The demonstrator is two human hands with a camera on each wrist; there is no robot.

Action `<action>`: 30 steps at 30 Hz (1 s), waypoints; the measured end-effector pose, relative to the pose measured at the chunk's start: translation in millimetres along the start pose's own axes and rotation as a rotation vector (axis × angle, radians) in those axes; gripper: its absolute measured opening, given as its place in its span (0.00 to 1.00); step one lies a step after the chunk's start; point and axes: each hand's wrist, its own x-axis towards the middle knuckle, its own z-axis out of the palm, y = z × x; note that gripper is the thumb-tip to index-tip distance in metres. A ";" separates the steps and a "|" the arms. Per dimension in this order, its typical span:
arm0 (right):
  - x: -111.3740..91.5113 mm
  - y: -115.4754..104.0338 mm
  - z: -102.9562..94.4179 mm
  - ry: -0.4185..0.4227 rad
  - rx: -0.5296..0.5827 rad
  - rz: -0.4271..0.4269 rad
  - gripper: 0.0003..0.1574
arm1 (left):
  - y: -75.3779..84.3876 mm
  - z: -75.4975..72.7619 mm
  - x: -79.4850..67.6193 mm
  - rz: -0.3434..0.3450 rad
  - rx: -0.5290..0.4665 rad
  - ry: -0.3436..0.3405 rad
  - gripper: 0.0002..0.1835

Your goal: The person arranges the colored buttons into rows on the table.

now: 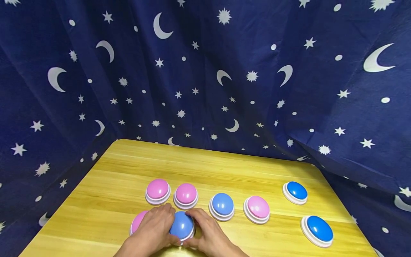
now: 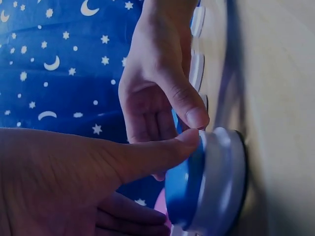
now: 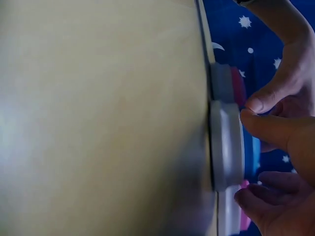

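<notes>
Near the table's front edge, a light-blue dome push-button buzzer [image 1: 182,226] on a white base sits between my two hands. My left hand [image 1: 153,226] holds it from the left side, my right hand [image 1: 210,231] from the right. In the left wrist view, the tips of both thumbs meet at the near rim of the blue buzzer [image 2: 184,189]. Its white base stands on the tabletop in the right wrist view. Partly hidden behind my left hand is a pink buzzer [image 1: 138,222]. Two more pink buzzers, a left one [image 1: 157,189] and a right one [image 1: 186,194], stand just beyond my fingers.
Right of my hands stand another light-blue buzzer [image 1: 223,205] and a pink buzzer [image 1: 258,208]. Toward the table's right edge are two darker blue buzzers, one farther [image 1: 296,191], one nearer [image 1: 319,229]. A dark blue star-and-moon curtain [image 1: 199,71] surrounds the wooden table [image 1: 112,178].
</notes>
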 end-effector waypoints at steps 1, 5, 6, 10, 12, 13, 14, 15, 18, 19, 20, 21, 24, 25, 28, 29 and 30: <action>-0.5 0.1 -1.7 0.001 0.016 0.002 0.45 | 1.2 -1.5 2.0 0.009 -0.001 0.005 0.35; -3.8 1.1 -13.0 0.044 0.058 0.026 0.44 | 9.6 -6.9 14.0 0.064 0.022 0.038 0.36; -5.3 2.1 -16.7 0.063 0.058 0.028 0.43 | 12.1 -7.9 17.9 0.081 0.032 0.051 0.36; -14.1 7.4 -36.5 0.144 -0.019 0.066 0.42 | 23.3 -8.8 35.3 0.139 0.046 0.092 0.35; -19.7 11.1 -47.7 0.181 -0.065 0.093 0.42 | 29.7 -6.9 45.4 0.172 0.029 0.105 0.35; -22.7 13.2 -53.6 0.198 -0.082 0.111 0.43 | 33.4 -5.7 50.6 0.189 0.018 0.108 0.35; -25.6 15.4 -59.1 0.216 -0.088 0.130 0.42 | 37.2 -3.7 55.9 0.209 0.014 0.114 0.35; -28.7 18.2 -64.3 0.236 -0.081 0.143 0.42 | 41.2 -1.9 61.2 0.227 0.007 0.117 0.35; -39.2 27.5 -80.2 0.299 -0.098 0.186 0.43 | 54.7 4.1 77.8 0.263 -0.011 0.115 0.34; -43.3 30.6 -86.0 0.319 -0.136 0.211 0.43 | 59.6 5.9 83.6 0.275 -0.017 0.112 0.34; -47.7 33.8 -91.7 0.336 -0.171 0.230 0.42 | 64.6 8.1 89.4 0.285 -0.020 0.110 0.34; -52.4 37.0 -97.7 0.350 -0.217 0.255 0.42 | 70.1 9.9 95.1 0.291 -0.029 0.105 0.35; -68.4 45.4 -117.8 0.378 -0.285 0.356 0.42 | 89.1 16.4 114.4 0.321 -0.051 0.090 0.38; -74.0 48.2 -124.6 0.382 -0.272 0.384 0.42 | 95.7 18.6 120.5 0.328 -0.066 0.079 0.38; -91.3 55.7 -145.5 0.394 -0.247 0.464 0.43 | 116.1 26.2 137.3 0.338 -0.120 0.054 0.40; -97.3 58.2 -152.3 0.387 -0.265 0.488 0.43 | 122.2 28.5 141.6 0.333 -0.141 0.045 0.40; -103.0 60.3 -159.3 0.376 -0.287 0.520 0.44 | 127.9 30.9 145.5 0.331 -0.161 0.039 0.41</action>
